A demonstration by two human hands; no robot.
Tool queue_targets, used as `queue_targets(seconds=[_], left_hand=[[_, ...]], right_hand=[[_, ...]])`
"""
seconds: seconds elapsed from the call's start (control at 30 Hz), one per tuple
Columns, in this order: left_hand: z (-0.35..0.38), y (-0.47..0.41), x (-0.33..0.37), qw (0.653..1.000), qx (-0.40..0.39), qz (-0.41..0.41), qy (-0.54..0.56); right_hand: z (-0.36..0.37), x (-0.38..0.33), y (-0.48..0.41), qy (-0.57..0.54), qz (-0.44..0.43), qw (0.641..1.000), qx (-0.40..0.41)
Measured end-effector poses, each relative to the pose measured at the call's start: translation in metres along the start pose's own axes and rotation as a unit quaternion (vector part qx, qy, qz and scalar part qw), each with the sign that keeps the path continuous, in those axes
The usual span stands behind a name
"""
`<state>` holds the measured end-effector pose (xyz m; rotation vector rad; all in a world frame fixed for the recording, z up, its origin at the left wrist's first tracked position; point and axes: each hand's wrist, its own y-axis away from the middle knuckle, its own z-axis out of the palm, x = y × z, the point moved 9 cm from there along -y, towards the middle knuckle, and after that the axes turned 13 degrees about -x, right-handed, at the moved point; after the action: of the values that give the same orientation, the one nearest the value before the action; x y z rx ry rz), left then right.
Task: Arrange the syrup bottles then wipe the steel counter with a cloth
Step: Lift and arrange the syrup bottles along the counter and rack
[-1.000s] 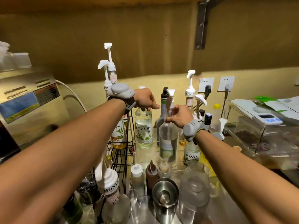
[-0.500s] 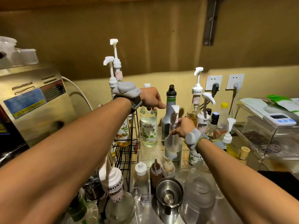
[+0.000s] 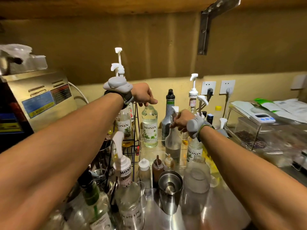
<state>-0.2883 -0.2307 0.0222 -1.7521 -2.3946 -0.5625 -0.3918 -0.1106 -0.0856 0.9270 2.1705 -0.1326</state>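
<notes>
My left hand [image 3: 143, 95] grips the cap of a clear Monin syrup bottle [image 3: 150, 128] with a green leaf label, standing upright near the back wall. My right hand [image 3: 181, 119] is closed around the neck of a clear pump bottle [image 3: 173, 143] just to its right. Between them stands a dark grey bottle [image 3: 167, 118] with a black spout. More Monin pump bottles [image 3: 193, 97] stand behind my right hand and in a black wire rack [image 3: 131, 146] on the left. The steel counter [image 3: 221, 209] shows at the bottom. No cloth is visible.
A steel shaker cup [image 3: 170, 188], small squeeze bottles [image 3: 144, 170] and a clear jar [image 3: 196, 180] crowd the front. Large bottles [image 3: 127, 196] stand at the lower left. A steel machine [image 3: 41, 98] sits left. A clear box with a timer [image 3: 263, 117] sits right, below wall sockets [image 3: 208, 87].
My left hand stays on the clear Monin bottle's cap. My right hand has kept its hold on the pump bottle's neck, which has shifted slightly on the counter. The view has drifted a little.
</notes>
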Motion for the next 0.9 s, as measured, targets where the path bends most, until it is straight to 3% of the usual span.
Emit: queue_targets(seconds=[0.37, 0.57, 0.77, 0.9], left_hand=[[0.006, 0.128, -0.038, 0.998, 0.049, 0.015, -0.029], [0.03, 0.185, -0.051, 0.997, 0.047, 0.034, -0.043], [0.053, 0.201, -0.047, 0.998, 0.003, 0.06, -0.032], [0.065, 0.208, -0.032, 0.995, -0.028, 0.095, -0.004]], right_hand=[[0.048, -0.128, 0.124, -0.084, -0.112, 0.99, 0.019], [0.117, -0.165, 0.168, 0.001, -0.087, 0.996, -0.031], [0.107, -0.159, 0.189, 0.033, -0.065, 0.996, 0.059], [0.088, -0.158, 0.208, -0.031, -0.059, 0.991, 0.119]])
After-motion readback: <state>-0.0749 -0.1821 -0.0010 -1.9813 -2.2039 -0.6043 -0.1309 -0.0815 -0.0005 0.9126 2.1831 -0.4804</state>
